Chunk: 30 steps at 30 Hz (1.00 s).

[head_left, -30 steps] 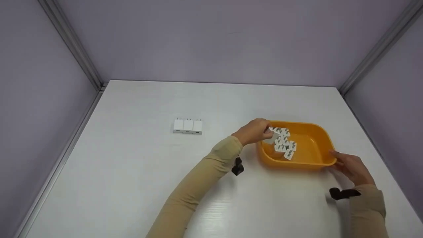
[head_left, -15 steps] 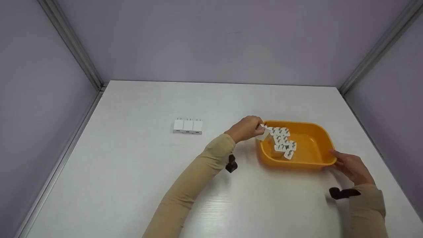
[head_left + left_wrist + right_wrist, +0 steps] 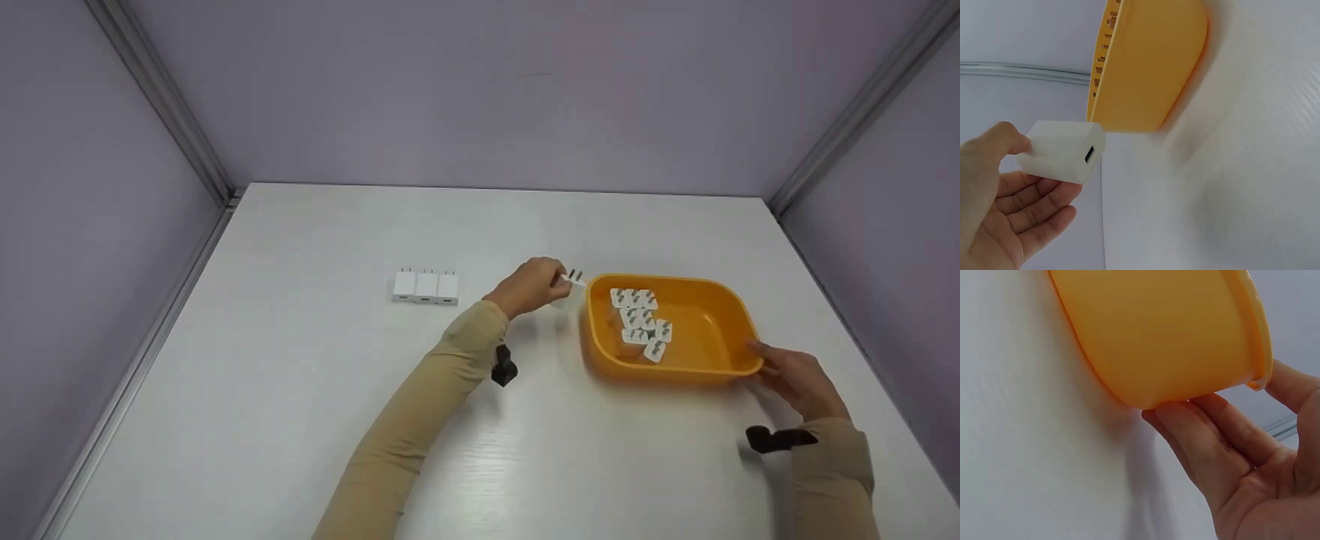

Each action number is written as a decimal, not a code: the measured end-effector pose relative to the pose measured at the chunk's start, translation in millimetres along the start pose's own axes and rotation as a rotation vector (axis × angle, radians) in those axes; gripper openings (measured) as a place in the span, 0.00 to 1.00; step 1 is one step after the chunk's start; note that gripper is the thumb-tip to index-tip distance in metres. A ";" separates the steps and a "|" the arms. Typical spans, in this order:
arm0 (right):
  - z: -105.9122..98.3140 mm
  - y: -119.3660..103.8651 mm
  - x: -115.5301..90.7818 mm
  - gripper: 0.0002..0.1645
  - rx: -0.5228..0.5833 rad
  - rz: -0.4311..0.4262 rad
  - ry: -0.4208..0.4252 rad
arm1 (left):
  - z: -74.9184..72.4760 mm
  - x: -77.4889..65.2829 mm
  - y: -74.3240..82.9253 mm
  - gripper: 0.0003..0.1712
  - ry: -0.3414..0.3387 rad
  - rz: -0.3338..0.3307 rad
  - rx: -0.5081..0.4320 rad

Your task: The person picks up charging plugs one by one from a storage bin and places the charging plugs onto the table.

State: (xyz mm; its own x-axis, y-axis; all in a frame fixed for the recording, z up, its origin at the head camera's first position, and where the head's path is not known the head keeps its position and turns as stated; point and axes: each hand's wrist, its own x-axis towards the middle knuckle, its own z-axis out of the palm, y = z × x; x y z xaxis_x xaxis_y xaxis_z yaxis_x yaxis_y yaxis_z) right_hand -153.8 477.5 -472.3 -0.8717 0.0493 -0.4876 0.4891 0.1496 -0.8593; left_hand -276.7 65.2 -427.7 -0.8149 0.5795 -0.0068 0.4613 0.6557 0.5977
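Observation:
My left hand (image 3: 529, 286) pinches a white USB charger plug (image 3: 1061, 151) between thumb and fingers, just left of the orange basin (image 3: 675, 369). The charger's port faces the wrist camera, and its two prongs point up and away in the head view. At the basin's right front corner, my right hand (image 3: 802, 382) grips the rim, thumb over the edge and fingers against the outer wall (image 3: 1157, 337). Several white charger plugs (image 3: 637, 319) stand prongs up in the basin's left half.
To the left, three white charger plugs (image 3: 427, 287) lie side by side in a row on the white table (image 3: 300, 420), prongs toward the back. Walls (image 3: 480, 97) enclose the table at the back and both sides.
The left hand has carried the charger plug leftward out over the basin's left rim. The right hand stays on the basin; the row of three has not moved.

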 end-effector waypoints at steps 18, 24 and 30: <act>2.7 0.7 0.2 0.34 -0.047 0.041 0.034 | -6.9 -5.1 -38.2 0.21 0.027 -0.099 -0.024; 2.1 -1.2 -2.3 0.24 -0.009 0.010 0.019 | -10.4 -9.7 -55.3 0.21 0.043 -0.134 -0.029; 3.4 -2.5 -2.6 0.23 0.008 0.031 0.031 | -13.5 -15.5 -69.0 0.19 0.074 -0.160 -0.022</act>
State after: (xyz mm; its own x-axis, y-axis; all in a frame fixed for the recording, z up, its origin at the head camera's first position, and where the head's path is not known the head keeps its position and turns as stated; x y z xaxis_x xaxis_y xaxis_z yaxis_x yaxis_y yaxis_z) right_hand -152.7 473.7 -469.4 -0.8566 0.0840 -0.5091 0.5160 0.1400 -0.8451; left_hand -300.6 4.5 -458.0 -0.9011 0.4313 -0.0445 0.3168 0.7251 0.6115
